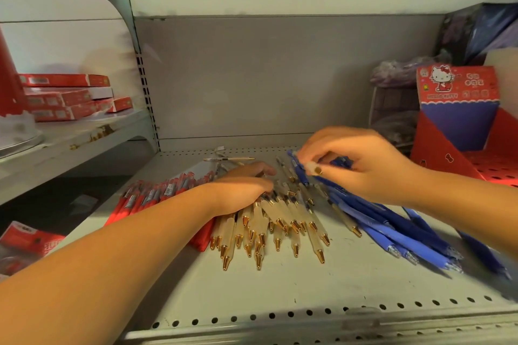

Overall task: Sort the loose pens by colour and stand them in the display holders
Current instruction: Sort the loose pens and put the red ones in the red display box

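Pens lay flat on the shelf (pixel 308 288), mostly sorted already, by my reading: red pens (pixel 151 193) at the left, cream pens (pixel 269 221) with gold tips in the middle, blue pens (pixel 392 230) fanned at the right. The left hand (pixel 241 190) rested on the cream heap, fingers relaxed and laid over it. The right hand (pixel 361 165), above the blue heap, pinched one cream pen (pixel 314 168) between thumb and fingertips. Farther back a stray pen (pixel 227 159) lay alone. The display holder (pixel 448 131), a red carton at the far right, showed no pens standing; that step remained.

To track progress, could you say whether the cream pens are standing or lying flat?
Lying flat: the cream pens fan across the shelf, partly under the left hand.
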Motion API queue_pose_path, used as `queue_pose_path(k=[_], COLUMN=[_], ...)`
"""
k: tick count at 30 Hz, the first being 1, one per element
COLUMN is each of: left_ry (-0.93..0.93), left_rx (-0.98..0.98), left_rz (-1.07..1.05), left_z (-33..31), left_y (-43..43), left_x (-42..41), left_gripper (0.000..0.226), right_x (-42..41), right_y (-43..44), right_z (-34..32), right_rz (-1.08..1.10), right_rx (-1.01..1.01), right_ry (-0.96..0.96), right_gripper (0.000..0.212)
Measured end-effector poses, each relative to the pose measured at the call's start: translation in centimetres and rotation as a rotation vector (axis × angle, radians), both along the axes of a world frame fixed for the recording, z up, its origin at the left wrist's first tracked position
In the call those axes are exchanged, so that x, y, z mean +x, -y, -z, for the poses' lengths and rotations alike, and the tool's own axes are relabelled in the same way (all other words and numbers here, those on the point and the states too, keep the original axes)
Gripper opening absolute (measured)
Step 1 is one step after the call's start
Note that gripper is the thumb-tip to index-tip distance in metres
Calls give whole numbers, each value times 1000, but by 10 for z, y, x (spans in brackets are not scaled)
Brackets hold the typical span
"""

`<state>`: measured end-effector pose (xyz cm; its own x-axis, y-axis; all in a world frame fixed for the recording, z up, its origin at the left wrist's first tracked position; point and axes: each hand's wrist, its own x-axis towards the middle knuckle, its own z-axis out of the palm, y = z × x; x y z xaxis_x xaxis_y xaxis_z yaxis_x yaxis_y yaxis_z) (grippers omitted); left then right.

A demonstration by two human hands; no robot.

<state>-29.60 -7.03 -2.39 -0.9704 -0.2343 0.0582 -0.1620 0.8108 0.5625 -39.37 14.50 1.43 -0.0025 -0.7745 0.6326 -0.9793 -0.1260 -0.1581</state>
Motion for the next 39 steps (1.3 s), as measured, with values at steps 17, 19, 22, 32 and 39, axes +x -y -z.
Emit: queue_pose_path(k=[17,19,22,32,39], left_ry=[8,20,85,129,61], left_rx=[-95,-118,-175,-236,-209], left_rz=[2,-44,-103,-106,-86], left_z=[-7,-7,-7,-5,-5], left_y=[-9,-11,-14,-10,-9], left_x=[-6,-10,-15,-13,-11], left_gripper=[23,25,57,62,58], right_x=[-11,-10,-15,-13,-12], right_y=[13,16,22,50,55], right_z=[-14,-6,3,5,-3], right_rz=[485,556,738,826,741], right_rx=[635,801,850,914,890], right_ry=[218,92,48,95,219], right_gripper=[9,28,39,21,19])
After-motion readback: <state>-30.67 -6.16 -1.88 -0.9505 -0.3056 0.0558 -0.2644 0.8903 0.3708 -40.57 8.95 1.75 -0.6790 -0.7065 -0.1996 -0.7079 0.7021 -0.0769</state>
